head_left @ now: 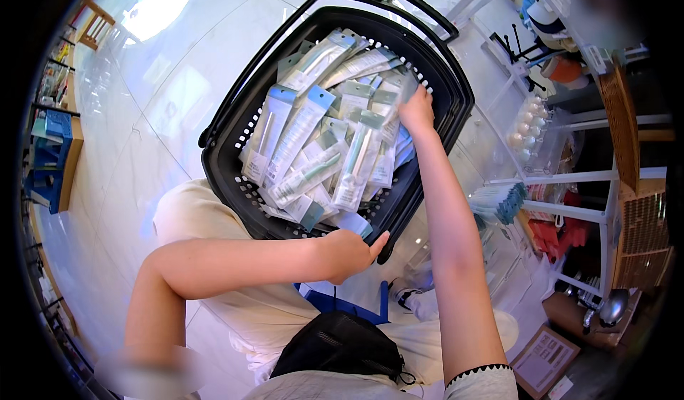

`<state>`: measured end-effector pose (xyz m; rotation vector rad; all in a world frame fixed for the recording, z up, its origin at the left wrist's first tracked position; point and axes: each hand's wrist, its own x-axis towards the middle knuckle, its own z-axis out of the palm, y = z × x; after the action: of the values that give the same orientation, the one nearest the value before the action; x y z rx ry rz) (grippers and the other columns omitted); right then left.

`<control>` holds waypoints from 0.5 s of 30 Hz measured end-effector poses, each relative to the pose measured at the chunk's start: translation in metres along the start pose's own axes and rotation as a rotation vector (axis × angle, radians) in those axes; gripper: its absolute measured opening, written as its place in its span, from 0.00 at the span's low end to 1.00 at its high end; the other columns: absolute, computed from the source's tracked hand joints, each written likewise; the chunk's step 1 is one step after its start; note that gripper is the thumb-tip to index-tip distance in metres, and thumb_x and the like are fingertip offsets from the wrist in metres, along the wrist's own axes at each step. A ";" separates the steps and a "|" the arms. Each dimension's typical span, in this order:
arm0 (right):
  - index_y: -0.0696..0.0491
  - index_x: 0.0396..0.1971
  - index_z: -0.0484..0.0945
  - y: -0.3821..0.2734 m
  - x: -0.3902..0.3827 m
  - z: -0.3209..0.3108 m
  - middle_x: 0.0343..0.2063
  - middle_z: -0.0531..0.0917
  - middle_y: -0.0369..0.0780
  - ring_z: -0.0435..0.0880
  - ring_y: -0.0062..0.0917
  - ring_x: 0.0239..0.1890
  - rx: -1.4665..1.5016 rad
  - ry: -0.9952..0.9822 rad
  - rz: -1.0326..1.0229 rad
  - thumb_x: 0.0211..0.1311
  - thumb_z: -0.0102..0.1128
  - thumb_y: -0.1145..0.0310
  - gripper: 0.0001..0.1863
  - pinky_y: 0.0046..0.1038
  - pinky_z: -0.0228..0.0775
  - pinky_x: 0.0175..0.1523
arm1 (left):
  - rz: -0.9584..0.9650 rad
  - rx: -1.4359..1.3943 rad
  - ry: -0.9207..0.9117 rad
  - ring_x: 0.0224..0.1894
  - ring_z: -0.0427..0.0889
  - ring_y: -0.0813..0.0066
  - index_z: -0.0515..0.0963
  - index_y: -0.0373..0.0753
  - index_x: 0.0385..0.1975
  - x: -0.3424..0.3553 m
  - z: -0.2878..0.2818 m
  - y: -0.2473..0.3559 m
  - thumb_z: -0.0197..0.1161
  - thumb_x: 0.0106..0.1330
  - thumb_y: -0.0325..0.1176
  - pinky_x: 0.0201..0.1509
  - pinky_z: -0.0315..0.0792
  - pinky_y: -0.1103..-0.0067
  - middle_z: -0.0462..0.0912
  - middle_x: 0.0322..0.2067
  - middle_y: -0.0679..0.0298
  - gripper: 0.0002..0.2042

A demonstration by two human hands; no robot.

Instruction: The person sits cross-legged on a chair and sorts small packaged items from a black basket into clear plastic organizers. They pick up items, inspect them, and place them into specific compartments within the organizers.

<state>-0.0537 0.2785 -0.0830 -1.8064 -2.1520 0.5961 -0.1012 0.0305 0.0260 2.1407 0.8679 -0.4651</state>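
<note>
A black plastic basket point(224, 151) with raised handles holds several slim clear packages point(299, 126) with blue or grey tops, some containing pale-green sticks. My left hand point(349, 257) is at the basket's near rim, fingers curled on it, beside a blue-topped package. My right hand point(417, 111) reaches inside the right wall, fingers closed on a grey translucent package among the others; its fingertips are partly hidden.
Pale tiled floor point(135, 129) surrounds my bent legs. A blue stool point(338, 304) is below the basket. White-framed shelving point(570, 208) with goods lines the right, a cardboard box point(541, 361) low beside it. Shelves with blue bins point(53, 161) stand left.
</note>
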 end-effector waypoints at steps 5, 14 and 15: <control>0.56 0.49 0.63 -0.009 -0.001 -0.005 0.43 0.73 0.51 0.73 0.47 0.45 -0.001 -0.040 -0.077 0.51 0.49 0.73 0.22 0.40 0.66 0.49 | 0.020 -0.091 0.010 0.18 0.76 0.59 0.40 0.25 0.60 -0.017 -0.001 -0.011 0.59 0.45 0.28 0.19 0.66 0.72 0.75 0.16 0.55 0.44; 0.59 0.54 0.60 -0.058 -0.090 -0.010 0.53 0.64 0.52 0.65 0.44 0.54 0.019 0.181 -0.689 0.40 0.51 0.82 0.33 0.33 0.56 0.59 | -0.039 -0.147 -0.033 0.21 0.77 0.58 0.39 0.33 0.62 -0.025 0.001 -0.011 0.60 0.48 0.34 0.24 0.68 0.69 0.76 0.19 0.55 0.44; 0.59 0.54 0.60 -0.056 -0.094 -0.013 0.54 0.63 0.52 0.65 0.44 0.55 0.066 0.175 -0.653 0.40 0.51 0.82 0.33 0.32 0.55 0.59 | -0.047 -0.160 -0.033 0.22 0.77 0.58 0.41 0.34 0.62 -0.024 -0.001 -0.012 0.59 0.49 0.35 0.25 0.69 0.69 0.77 0.20 0.55 0.42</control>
<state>-0.0791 0.1805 -0.0391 -0.9755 -2.3680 0.3262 -0.1264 0.0266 0.0335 1.9653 0.9077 -0.4383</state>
